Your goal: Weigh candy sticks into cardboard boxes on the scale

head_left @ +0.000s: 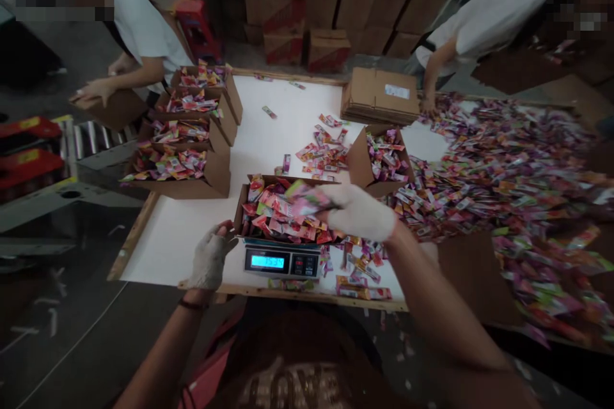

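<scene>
Cardboard box (pixel 249 195) sits on a digital scale (pixel 282 261) at the near table edge, packed with bright candy packets, so its weight reads on the lit display while it fills. Right hand (pixel 357 211), in a white glove, is closed around a bunch of packets (pixel 307 199) held just over the box's contents, palm down. Left hand (pixel 211 259), also gloved, rests open-fingered against the box's near-left corner beside the scale, likely steadying it; it grasps nothing that I can see. White table (pixel 268 140) has a wooden rim. Second open box (pixel 378 163) stands tilted just right of a small loose scatter of packets, also part full. Huge loose heap of packets (pixel 518 185) spreads over the right side, within reach of the right hand. Four filled boxes (pixel 185 163) are lined up in a row along the left edge, all brimming with the same packets. Stack of flat cartons (pixel 381 96) lies at the far side. One co-worker (pixel 144 32) at far left holds a carton (pixel 112 105); another at far right leans over the heap.
</scene>
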Motion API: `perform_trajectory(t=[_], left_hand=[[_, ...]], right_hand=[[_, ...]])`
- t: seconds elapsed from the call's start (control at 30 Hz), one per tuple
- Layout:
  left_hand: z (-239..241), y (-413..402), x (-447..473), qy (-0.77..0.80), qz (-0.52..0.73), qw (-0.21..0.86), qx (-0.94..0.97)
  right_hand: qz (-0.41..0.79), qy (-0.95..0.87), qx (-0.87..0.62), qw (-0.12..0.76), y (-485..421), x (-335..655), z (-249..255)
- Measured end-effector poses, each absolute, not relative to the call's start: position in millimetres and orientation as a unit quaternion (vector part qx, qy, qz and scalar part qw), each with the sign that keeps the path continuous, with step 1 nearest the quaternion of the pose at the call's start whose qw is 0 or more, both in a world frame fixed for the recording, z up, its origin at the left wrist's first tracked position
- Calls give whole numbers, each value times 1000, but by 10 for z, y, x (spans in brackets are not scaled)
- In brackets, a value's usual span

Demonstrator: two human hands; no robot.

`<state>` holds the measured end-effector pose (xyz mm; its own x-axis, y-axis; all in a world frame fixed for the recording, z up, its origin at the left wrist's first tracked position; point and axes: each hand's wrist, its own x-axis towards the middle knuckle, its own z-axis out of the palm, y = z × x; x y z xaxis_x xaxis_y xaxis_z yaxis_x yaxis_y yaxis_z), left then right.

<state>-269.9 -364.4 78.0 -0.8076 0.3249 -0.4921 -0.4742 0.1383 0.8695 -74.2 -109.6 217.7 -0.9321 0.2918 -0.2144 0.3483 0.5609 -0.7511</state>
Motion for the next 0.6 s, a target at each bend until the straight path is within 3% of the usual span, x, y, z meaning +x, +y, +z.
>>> perform_trajectory(t=[0.1, 0.17, 0.23, 0.4, 0.6], left_hand=[[769, -3723, -2651, 688, 652, 314, -61], [759, -3810, -2631, 688, 651, 312, -72], [743, -3911, -2621, 692, 649, 305, -86], [724, -4093, -2635, 693, 654, 283, -108], [944, -3862, -2787, 660, 695, 280, -55]], right_hand=[[-275, 929, 172, 178, -1301, -1219, 2031], [-241, 931, 166, 217, -1381, -1265, 1981], [-271, 931, 171, 173, -1376, -1083, 1993], [-401, 859, 303, -102, -1112, -218, 1951], [-387, 792, 452, -136, -1061, 296, 1556]])
